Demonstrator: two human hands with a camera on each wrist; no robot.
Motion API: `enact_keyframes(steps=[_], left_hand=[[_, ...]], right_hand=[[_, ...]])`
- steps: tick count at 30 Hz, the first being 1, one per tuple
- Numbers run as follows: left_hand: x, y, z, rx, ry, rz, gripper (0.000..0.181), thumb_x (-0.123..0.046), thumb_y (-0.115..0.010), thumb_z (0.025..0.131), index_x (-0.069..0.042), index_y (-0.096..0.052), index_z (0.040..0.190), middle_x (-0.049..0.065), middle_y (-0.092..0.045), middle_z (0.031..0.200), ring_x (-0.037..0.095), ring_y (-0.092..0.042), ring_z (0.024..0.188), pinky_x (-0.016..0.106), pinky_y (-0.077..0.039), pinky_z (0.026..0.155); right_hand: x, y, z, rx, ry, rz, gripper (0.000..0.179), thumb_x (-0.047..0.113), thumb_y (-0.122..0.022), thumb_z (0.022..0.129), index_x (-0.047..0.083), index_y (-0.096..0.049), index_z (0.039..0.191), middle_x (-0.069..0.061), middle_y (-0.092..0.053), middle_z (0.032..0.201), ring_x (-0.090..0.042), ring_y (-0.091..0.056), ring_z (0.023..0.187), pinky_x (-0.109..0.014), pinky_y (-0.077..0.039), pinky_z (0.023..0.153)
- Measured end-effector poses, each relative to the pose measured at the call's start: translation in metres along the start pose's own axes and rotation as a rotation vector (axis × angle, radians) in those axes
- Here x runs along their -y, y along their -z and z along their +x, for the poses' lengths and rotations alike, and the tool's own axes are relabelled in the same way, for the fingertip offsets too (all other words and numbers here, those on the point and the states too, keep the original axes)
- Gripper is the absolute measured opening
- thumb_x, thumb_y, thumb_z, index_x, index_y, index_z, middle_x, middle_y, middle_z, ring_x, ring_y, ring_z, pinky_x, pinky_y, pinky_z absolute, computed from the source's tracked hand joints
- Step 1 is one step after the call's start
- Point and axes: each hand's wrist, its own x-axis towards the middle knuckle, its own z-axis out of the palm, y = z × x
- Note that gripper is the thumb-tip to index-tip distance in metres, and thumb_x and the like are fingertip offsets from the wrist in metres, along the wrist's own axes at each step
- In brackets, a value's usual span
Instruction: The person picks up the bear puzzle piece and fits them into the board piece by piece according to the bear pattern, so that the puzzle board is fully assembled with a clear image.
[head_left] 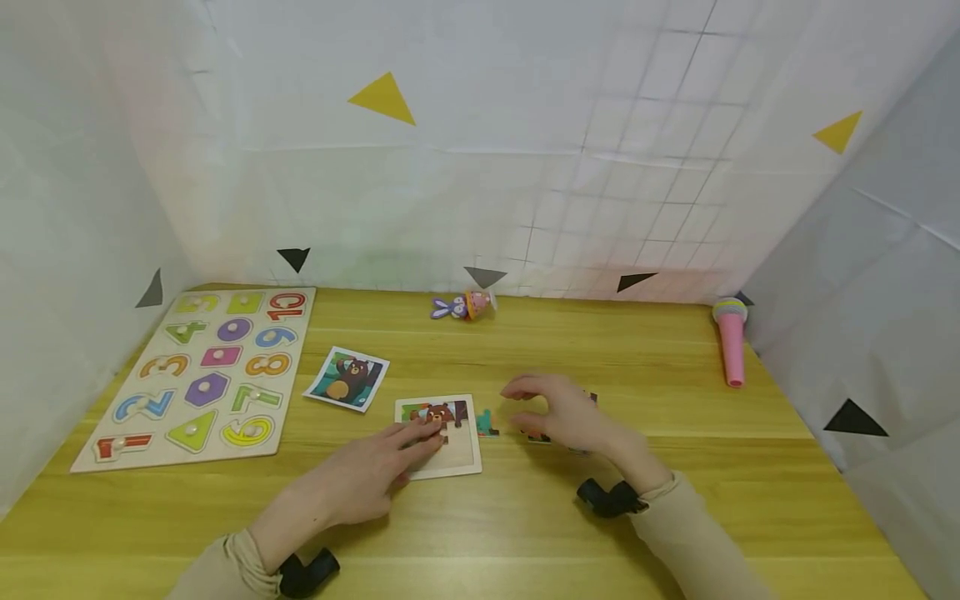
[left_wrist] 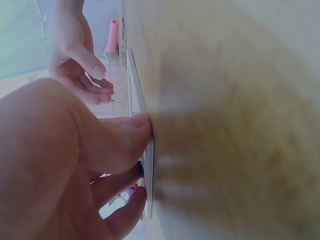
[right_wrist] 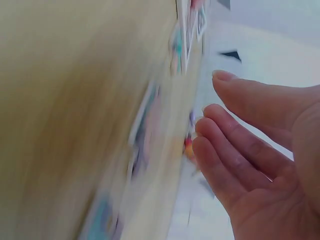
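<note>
A square jigsaw board (head_left: 459,457) with a pale wooden rim lies mid-table, its upper part filled with a bear picture and its lower right bare wood. My left hand (head_left: 367,473) rests on it, fingertips on the picture area; in the left wrist view the thumb touches the board's edge. Just right of the board lies a teal puzzle piece (head_left: 486,423). Over more puzzle pieces (head_left: 538,437) hovers my right hand (head_left: 566,417), thumb and fingers apart with nothing between them. It partly hides those pieces, which look blurred in the right wrist view.
A bear picture card (head_left: 347,379) lies up and left of the board. Farther left is a wooden number-and-shape peg board (head_left: 213,375). A small rabbit toy (head_left: 463,306) lies at the back, and a pink toy microphone (head_left: 731,342) at the right, near the white curtain walls.
</note>
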Motion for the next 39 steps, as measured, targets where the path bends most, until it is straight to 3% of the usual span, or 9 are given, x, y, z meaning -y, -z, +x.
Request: enact_keyframes(steps=[12, 20, 26, 39], left_hand=[[0.0, 0.0, 0.0, -0.009, 0.004, -0.011, 0.066, -0.002, -0.057, 0.092, -0.02, -0.042, 0.154, 0.002, -0.035, 0.161, 0.029, -0.038, 0.145, 0.048, -0.043, 0.11], [-0.001, 0.0, 0.0, -0.01, -0.003, -0.007, 0.065, -0.003, -0.057, 0.093, -0.02, -0.042, 0.154, 0.001, -0.034, 0.162, 0.028, -0.038, 0.145, 0.047, -0.044, 0.11], [0.0, -0.001, 0.001, -0.008, -0.002, -0.002, 0.066, -0.003, -0.056, 0.093, -0.021, -0.041, 0.154, 0.0, -0.033, 0.162, 0.027, -0.037, 0.145, 0.047, -0.043, 0.11], [0.0, -0.002, 0.0, -0.015, 0.0, -0.009, 0.066, -0.002, -0.056, 0.092, -0.021, -0.042, 0.154, 0.0, -0.033, 0.162, 0.027, -0.037, 0.145, 0.047, -0.043, 0.111]], right_hand=[[-0.052, 0.033, -0.035, -0.11, -0.047, -0.019, 0.033, 0.003, -0.075, 0.088, 0.0, -0.068, 0.12, -0.013, -0.069, 0.115, -0.029, -0.066, 0.099, -0.048, -0.056, 0.086], [-0.07, 0.048, -0.05, -0.174, -0.122, -0.154, 0.033, 0.004, -0.078, 0.084, -0.001, -0.07, 0.116, -0.009, -0.07, 0.107, -0.028, -0.065, 0.098, -0.049, -0.054, 0.087], [-0.074, 0.053, -0.054, -0.145, -0.2, -0.171, 0.033, 0.009, -0.079, 0.085, 0.001, -0.071, 0.116, -0.006, -0.068, 0.102, -0.024, -0.062, 0.096, -0.046, -0.053, 0.085], [-0.079, 0.052, -0.054, -0.112, -0.246, -0.146, 0.03, 0.022, -0.081, 0.086, 0.006, -0.073, 0.11, -0.003, -0.064, 0.097, -0.02, -0.055, 0.089, -0.035, -0.049, 0.078]])
